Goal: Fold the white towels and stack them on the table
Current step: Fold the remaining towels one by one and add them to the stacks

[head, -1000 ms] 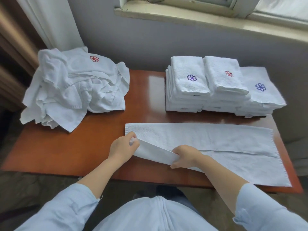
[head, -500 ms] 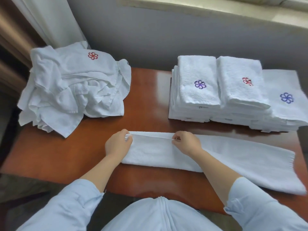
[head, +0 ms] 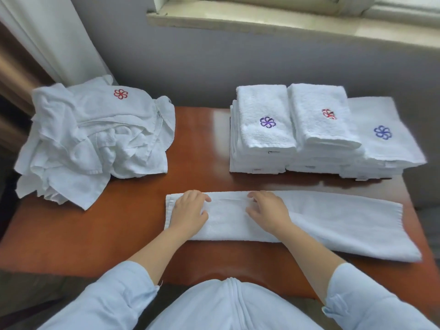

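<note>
Pressing long folded towel point(head: 333, 222) flat on tabletop point(head: 114, 236).
Resting left grip point(head: 189, 211) and right grip point(head: 269, 210) loosely open on its left half, clasping nothing; behind, stacks point(head: 297, 160) bearing purple, red, blue flower emblems point(head: 267, 122).

A grey wall point(head: 238, 67) fills the background. Along the top runs a pale stone sill point(head: 285, 22), its front edge lit. Something grey and rounded lies on the sill at the top edge; what it is cannot be told. A white curtain point(head: 59, 39) hangs in folds at the upper left, in front of the wall. Left of the curtain stands a brown drape point(head: 14, 75). Dark grey floor point(head: 35, 294) shows at the lower left.
</note>
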A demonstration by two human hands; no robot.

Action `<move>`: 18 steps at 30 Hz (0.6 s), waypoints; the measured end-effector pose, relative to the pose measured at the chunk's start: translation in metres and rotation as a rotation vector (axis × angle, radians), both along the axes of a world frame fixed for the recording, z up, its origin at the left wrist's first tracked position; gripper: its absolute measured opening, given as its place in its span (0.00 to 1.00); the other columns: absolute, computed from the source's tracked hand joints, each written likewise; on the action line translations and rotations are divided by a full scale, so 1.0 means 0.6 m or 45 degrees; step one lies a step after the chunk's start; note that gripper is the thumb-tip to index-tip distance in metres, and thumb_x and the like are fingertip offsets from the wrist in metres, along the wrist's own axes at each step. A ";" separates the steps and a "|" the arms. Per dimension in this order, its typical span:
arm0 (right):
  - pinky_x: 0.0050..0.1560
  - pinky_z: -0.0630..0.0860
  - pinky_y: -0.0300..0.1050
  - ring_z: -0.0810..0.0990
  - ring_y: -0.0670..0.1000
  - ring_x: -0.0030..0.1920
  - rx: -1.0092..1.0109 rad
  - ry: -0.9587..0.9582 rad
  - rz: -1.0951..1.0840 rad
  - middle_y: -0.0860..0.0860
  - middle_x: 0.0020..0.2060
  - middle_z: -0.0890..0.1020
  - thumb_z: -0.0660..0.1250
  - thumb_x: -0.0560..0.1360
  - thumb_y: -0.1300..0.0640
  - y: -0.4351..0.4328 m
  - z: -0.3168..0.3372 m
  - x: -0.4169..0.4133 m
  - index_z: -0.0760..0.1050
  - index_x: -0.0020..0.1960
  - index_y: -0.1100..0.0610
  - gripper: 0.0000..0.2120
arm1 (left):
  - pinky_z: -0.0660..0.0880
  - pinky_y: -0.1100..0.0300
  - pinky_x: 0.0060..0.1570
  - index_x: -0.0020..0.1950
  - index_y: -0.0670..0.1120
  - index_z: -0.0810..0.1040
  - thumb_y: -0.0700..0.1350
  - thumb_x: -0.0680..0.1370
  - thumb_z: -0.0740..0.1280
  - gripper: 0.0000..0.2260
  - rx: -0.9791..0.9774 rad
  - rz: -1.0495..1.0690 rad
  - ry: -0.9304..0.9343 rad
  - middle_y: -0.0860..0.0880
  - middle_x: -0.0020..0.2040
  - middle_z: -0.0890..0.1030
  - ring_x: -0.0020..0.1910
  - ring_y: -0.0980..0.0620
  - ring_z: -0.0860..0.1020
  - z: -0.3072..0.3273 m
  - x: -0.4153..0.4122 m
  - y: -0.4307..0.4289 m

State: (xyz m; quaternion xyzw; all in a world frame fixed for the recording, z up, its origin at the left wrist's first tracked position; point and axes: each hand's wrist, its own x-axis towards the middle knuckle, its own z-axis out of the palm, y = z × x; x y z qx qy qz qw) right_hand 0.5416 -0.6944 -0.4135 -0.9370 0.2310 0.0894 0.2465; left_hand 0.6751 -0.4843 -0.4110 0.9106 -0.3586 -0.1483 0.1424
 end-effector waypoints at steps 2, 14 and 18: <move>0.67 0.66 0.48 0.73 0.51 0.65 -0.069 0.038 -0.052 0.49 0.64 0.77 0.62 0.79 0.50 0.000 0.007 -0.029 0.69 0.71 0.51 0.21 | 0.67 0.58 0.63 0.60 0.52 0.77 0.43 0.76 0.65 0.14 -0.046 -0.110 0.053 0.54 0.61 0.76 0.65 0.53 0.70 0.006 -0.021 -0.018; 0.75 0.59 0.53 0.66 0.52 0.72 -0.190 -0.021 -0.524 0.50 0.70 0.71 0.61 0.81 0.48 0.041 0.063 -0.259 0.65 0.75 0.53 0.24 | 0.72 0.58 0.59 0.60 0.53 0.77 0.45 0.78 0.64 0.12 -0.225 -0.509 0.232 0.56 0.61 0.77 0.62 0.55 0.73 0.036 -0.155 -0.101; 0.75 0.58 0.52 0.67 0.52 0.71 -0.194 -0.020 -0.616 0.50 0.69 0.72 0.62 0.80 0.48 0.029 0.072 -0.307 0.67 0.73 0.53 0.23 | 0.74 0.57 0.58 0.60 0.53 0.77 0.46 0.78 0.65 0.11 -0.258 -0.571 0.251 0.56 0.60 0.77 0.61 0.55 0.74 0.049 -0.196 -0.131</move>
